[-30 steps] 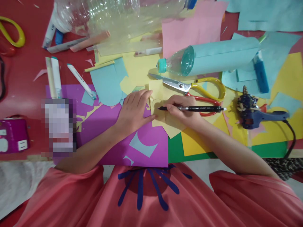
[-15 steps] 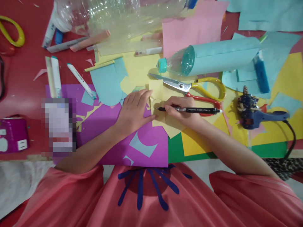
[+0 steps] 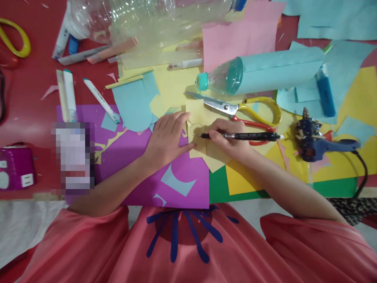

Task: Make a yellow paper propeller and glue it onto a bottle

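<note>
My right hand is closed around a black pen, its tip at a drawn circle on a pale yellow paper piece. Fingers outstretched, my left hand lies flat at the left edge of that paper, over a purple sheet. Just beyond my right hand are scissors with one yellow and one red handle, lying with blades pointing left. Behind them a clear bottle wrapped in light blue paper rests on its side, its teal cap to the left.
A blue glue gun with a cord lies at right. Large clear plastic bottles span the back. Several markers and a light blue paper cutout lie at left, near a blurred-out rectangular object and a purple box.
My right hand and the pen have shifted slightly right, so the tip has moved along the circle's lower edge. My left hand stays in place.
</note>
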{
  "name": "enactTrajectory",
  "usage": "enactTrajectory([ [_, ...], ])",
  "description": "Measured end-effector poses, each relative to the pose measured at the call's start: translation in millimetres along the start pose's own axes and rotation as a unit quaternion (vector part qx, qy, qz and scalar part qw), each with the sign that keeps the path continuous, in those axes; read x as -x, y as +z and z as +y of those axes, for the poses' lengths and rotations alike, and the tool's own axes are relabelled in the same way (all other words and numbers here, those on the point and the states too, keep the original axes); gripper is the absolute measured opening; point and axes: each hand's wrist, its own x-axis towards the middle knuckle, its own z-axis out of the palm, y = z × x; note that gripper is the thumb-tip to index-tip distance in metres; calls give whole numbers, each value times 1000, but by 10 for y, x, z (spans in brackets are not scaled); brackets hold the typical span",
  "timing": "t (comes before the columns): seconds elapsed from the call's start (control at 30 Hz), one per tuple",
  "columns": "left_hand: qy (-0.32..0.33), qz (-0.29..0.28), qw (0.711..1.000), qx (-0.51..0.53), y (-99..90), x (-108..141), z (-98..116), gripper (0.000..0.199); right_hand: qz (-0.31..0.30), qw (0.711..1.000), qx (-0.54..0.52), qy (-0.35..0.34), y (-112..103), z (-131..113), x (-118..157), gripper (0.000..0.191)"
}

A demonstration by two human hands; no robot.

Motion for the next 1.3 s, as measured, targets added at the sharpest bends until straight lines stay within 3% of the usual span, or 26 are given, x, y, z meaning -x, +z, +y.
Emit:
enactTrajectory([
  [0.2, 9, -5, 1000, 6, 10, 4, -41, 76, 71, 997, 6, 13, -20, 4, 0, 19],
  [0.43, 18, 13, 1000, 2, 33, 14, -44, 78, 93, 995, 10, 23, 11, 40, 15, 21],
  [1.03, 4, 7, 1000, -15, 28, 1, -16, 73, 50, 999, 9, 3, -21, 36, 7, 25],
  [1.3, 1, 1, 1000, -1, 25, -3, -11, 66, -3, 1000, 8, -25, -28, 75, 37, 21],
])
